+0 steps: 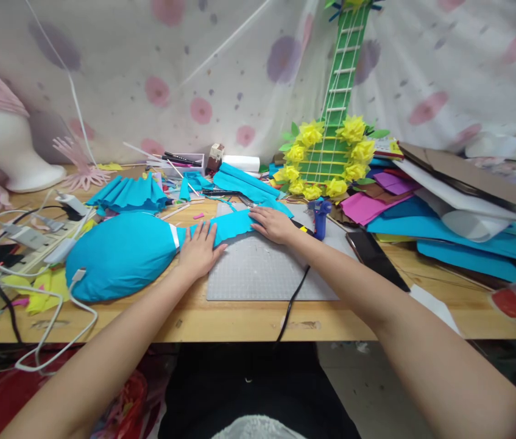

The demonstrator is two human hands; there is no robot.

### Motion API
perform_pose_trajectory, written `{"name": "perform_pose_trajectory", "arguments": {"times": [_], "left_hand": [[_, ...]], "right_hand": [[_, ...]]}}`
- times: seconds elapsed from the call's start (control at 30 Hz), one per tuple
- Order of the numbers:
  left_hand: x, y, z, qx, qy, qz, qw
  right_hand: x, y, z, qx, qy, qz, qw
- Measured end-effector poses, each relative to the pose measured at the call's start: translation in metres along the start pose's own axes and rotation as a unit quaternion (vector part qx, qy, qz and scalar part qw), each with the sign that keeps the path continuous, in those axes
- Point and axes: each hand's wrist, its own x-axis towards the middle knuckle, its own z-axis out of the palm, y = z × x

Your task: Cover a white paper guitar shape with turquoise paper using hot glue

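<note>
A strip of blue crepe paper [234, 226] lies stretched across the grey cutting mat [258, 274]. My left hand [200, 248] rests flat on its left end with fingers spread. Near the strip's right end my right hand [272, 224] lies palm down, fingers extended over the paper. Left of my left hand sits a rounded blue paper-covered form [118, 256] with a white band [174, 236] at its narrow end. Just beyond my right hand stands a blue glue gun [320, 216], its black cord running off the table's front edge.
A green paper guitar [342, 91] with yellow flowers stands at the back. Stacked coloured paper and cardboard [459, 213] fill the right, near a black phone [376, 259]. White cables and a power strip [24, 256] crowd the left. Pleated blue paper [130, 194] lies behind the rounded form.
</note>
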Motion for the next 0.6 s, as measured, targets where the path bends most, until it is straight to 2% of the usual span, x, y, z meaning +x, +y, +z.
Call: {"name": "perform_pose_trajectory", "arguments": {"times": [0.17,0.47,0.6], "left_hand": [[0.004,-0.001,-0.007,-0.030,-0.030,-0.008,0.999],[0.000,-0.004,-0.002,0.001,-0.020,0.008,1.000],[0.007,-0.013,-0.015,0.005,-0.065,0.048,0.997]], "right_hand": [[-0.004,0.005,0.002,-0.003,0.010,0.000,1.000],[-0.007,0.005,0.002,-0.011,-0.005,0.008,1.000],[-0.006,0.005,0.003,-0.010,-0.007,0.011,1.000]]}}
